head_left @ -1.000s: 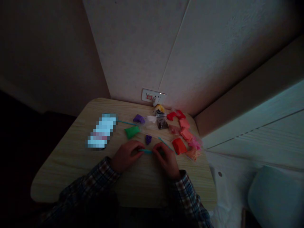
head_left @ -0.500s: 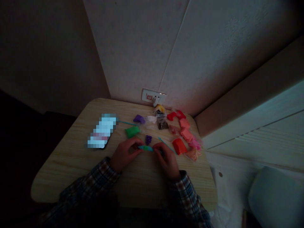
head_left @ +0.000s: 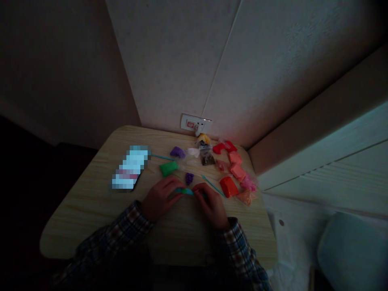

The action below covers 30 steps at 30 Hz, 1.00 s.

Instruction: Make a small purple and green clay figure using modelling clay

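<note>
Although its screen is blurred into blocks, a phone [head_left: 130, 167] can be made out on the left of the wooden table [head_left: 87, 218]. From beside its upper right edge, a thin blue stick [head_left: 162, 157] is pointed toward the middle of the table. Nearer the front, the left hand [head_left: 156, 200] is held low over the wood, its thumb and forefinger brought together on the left end of a blue-and-green strip [head_left: 187, 191]. Just beyond that hand a green packet [head_left: 169, 168] is laid, and behind it a purple packet [head_left: 178, 152].

The strip is held nearly level between the two hands, with its green part seen toward the left; whether it is touched to the table cannot be told. Just behind it a bumpy dark purple cluster [head_left: 189, 178] is set, and farther back a white packet [head_left: 192, 152]. Against the wall a socket plate [head_left: 196, 122] is mounted, and below it a black packet [head_left: 207, 157] is placed.

By the right hand [head_left: 213, 206] the strip's other end is gripped, the fingertips closed tightly on it. Beside that hand a thin blue tool [head_left: 214, 186] is laid slantwise, its lower end brought near a bright red packet [head_left: 228, 186]. Farther right, salmon packets [head_left: 237, 171] and a pink packet [head_left: 249, 184] are lined along the table's edge.
</note>
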### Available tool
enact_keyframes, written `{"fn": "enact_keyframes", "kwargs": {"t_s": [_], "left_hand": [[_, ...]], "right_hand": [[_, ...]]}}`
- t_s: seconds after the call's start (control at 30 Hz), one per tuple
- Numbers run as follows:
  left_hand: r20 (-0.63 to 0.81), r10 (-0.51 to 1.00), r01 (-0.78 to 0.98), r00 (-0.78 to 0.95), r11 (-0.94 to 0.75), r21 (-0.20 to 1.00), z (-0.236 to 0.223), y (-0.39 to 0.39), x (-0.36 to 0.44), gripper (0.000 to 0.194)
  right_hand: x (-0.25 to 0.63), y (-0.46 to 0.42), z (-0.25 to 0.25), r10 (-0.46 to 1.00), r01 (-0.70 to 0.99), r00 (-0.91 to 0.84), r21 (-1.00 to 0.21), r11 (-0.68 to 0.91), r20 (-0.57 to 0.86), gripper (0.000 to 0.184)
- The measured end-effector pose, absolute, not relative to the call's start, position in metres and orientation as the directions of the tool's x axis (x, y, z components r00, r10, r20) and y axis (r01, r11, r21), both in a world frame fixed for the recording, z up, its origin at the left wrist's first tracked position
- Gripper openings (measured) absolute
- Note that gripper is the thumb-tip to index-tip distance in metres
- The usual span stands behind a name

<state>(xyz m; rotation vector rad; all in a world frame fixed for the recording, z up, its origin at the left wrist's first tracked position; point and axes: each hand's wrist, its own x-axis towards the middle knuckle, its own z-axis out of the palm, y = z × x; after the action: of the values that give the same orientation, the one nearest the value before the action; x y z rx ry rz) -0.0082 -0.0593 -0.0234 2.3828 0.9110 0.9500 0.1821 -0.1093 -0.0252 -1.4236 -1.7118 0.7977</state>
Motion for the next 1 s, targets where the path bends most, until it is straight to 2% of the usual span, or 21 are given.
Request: {"fn": "enact_keyframes", "kwargs": {"t_s": [0.17,0.3,0.43,0.53,0.63,0.8,1.0], "left_hand": [[0.494,0.670,0.413,0.554,-0.737,0.535,-0.024,-0.059,-0.008,0.011],[0.463,0.704,0.384,0.538,-0.694,0.609,-0.021,-0.058,-0.007,0.010],[0.370,0.809,0.360,0.458,-0.549,0.755,-0.017,-0.054,-0.009,0.011],[0.234,0.889,0.318,0.393,-0.371,0.873,-0.019,-0.051,-0.010,0.012],[0.097,0.916,0.270,0.390,-0.214,0.939,-0.024,-0.050,-0.010,0.016],[0.040,0.882,0.305,0.469,-0.204,0.930,-0.023,-0.051,-0.009,0.014],[0.046,0.862,0.426,0.504,-0.295,0.855,-0.018,-0.055,-0.006,0.011]], "right_hand": [[0.182,-0.109,-0.025,0.986,0.524,-0.094,-0.835,0.168,0.139,0.013],[0.180,-0.108,-0.023,0.986,0.545,-0.107,-0.822,0.168,0.131,0.013],[0.179,-0.108,-0.023,0.984,0.578,-0.119,-0.797,0.176,0.131,0.013],[0.182,-0.108,-0.024,0.989,0.613,-0.078,-0.777,0.145,0.124,0.014],[0.187,-0.108,-0.024,0.994,0.645,-0.012,-0.758,0.093,0.111,0.015],[0.195,-0.108,-0.027,0.985,0.705,0.044,-0.704,0.087,0.166,0.020],[0.195,-0.109,-0.030,0.979,0.711,-0.023,-0.686,0.158,0.201,0.017]]}}
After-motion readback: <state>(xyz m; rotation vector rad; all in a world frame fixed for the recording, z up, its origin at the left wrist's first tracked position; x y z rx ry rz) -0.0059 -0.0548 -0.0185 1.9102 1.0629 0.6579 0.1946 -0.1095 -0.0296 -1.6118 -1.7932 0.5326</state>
